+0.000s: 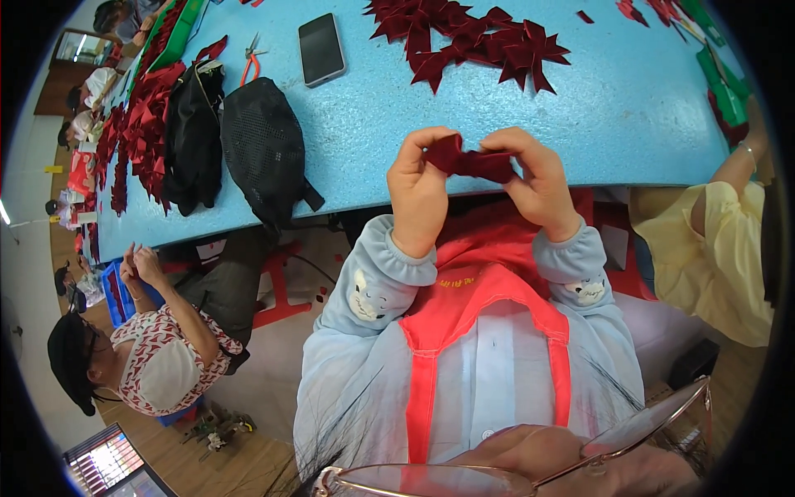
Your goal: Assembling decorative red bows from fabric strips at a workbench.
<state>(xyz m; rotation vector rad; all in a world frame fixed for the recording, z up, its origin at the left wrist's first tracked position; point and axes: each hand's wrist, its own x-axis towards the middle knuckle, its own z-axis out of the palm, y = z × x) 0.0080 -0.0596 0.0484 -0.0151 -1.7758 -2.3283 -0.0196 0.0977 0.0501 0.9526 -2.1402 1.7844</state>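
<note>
Between left hand (417, 195) and right hand (542, 184), dark red ribbon (480, 166), fingers (421, 141) partly hidden.

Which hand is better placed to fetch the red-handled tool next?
Probably the left hand: the tool lies on that side, farther from the right hand. Both hold dark-red ribbon.

Blue table (364, 132) under dark-red bows (497, 48), phone (321, 50), red-handled pliers (251, 58), two black bags (263, 145)
</note>
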